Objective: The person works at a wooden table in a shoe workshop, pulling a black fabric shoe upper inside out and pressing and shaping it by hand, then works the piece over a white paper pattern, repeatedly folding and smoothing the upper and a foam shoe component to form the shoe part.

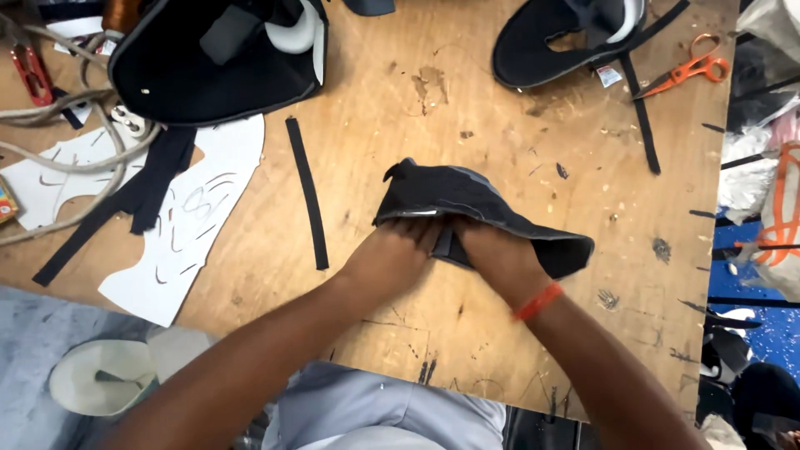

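A scuffed plywood desk point(467, 108) fills the frame, marked with dark stains and pen lines. At its middle lies a folded piece of dark fabric point(479, 212), and both hands press on its near edge. The left hand point(392, 254) has its grip curled shut on the fabric's lower left edge, fingers tucked under the fold. The right hand point(500, 254) is closed on the same edge just beside it, the two hands touching; an orange wristband point(537, 302) circles the right wrist.

Left of the fabric a thin black strip point(307, 192) lies nearly upright on the wood. Further left, white paper patterns point(196, 221) with drawn curves cover the desk's edge, with black straps point(142, 196) and grey cords point(75, 158) over them. At the upper left sits a large black shoe part point(208, 71) with a white piece inside. At the upper right is another black shoe piece point(550, 42) with a small white tag point(609, 76) at its lower edge, a long black strip point(642, 117) beside it, and orange scissors point(690, 68) near the desk's right edge. A red tool point(32, 73) lies at the far upper left. At the far left edge, a small orange packet point(7, 204) is partly cut off.
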